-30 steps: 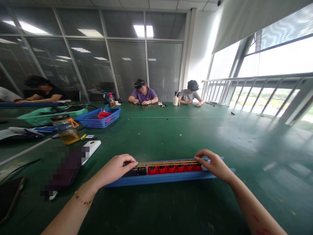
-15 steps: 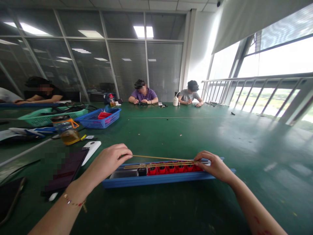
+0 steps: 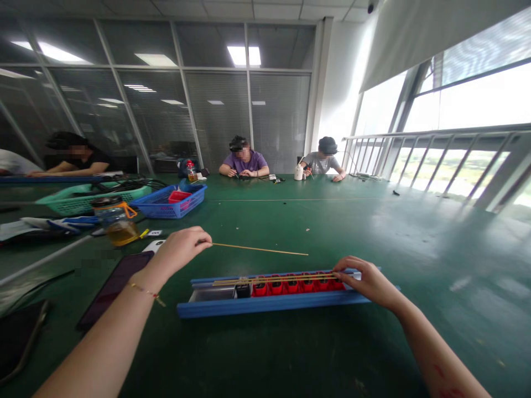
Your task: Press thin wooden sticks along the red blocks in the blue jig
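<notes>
My left hand (image 3: 188,246) pinches one end of a thin wooden stick (image 3: 260,249), holding it above the table behind the tray. My right hand (image 3: 360,279) closes its fingers on the right ends of other thin wooden sticks (image 3: 274,279), which stretch lengthwise over a long blue-edged tray (image 3: 274,301). Beneath those sticks a row of several red containers (image 3: 292,287) with dark insides sits in the tray. A small black box (image 3: 243,291) stands at the row's left end. The tray's left part shows bare grey metal. My right fingers partly hide its right end.
On the left stand a jar of amber liquid (image 3: 119,226), a blue basket (image 3: 166,207) holding a red box, and a green basket (image 3: 74,204) with cables. A dark tablet-like slab (image 3: 112,287) and a phone (image 3: 20,337) lie nearer. Several people sit across the table (image 3: 352,226).
My left hand has moved up and to the left, drawing its stick away from the others and off the tray. The right hand stays on the remaining sticks.
</notes>
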